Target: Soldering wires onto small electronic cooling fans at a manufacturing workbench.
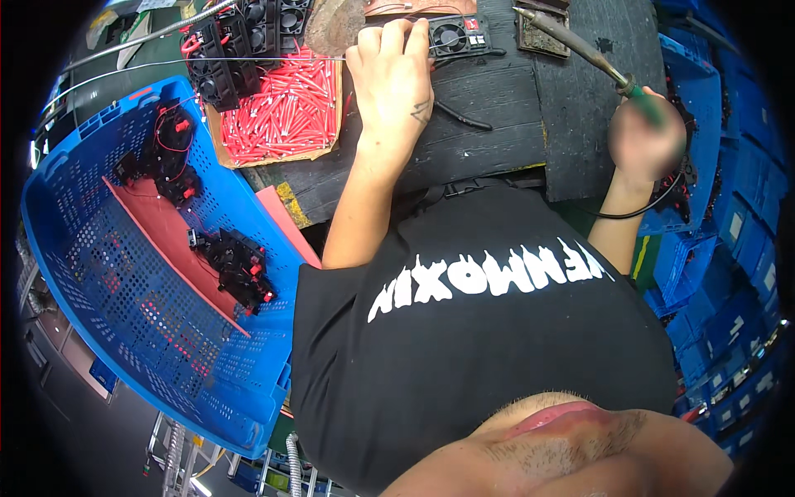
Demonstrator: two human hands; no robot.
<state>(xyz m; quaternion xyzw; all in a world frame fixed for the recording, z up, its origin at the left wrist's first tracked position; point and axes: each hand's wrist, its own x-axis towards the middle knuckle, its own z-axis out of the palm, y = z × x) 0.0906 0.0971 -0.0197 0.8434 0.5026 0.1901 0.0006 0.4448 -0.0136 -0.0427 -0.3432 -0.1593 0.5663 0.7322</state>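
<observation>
My right hand (648, 139) is closed around the green handle of a soldering iron (584, 48). The iron's tip points up and left, over a small dark metal tray (542, 35). My left hand (391, 79) has its fingers curled at the far side of the workbench (489, 153), with a thin silvery solder wire (273, 59) running into it from the left. Just right of these fingers lies a small black cooling fan (450, 36) with a red and white part beside it. What the fingertips touch is partly hidden. A black tool handle (464, 116) lies below the fan.
Left of my left hand, a cardboard box (273, 159) holds many red tube-like pieces (286, 103). Black fans (240, 50) are stacked behind it. A blue perforated crate (91, 331) at my left contains fans and a pink divider. More blue crates (691, 83) stand at right.
</observation>
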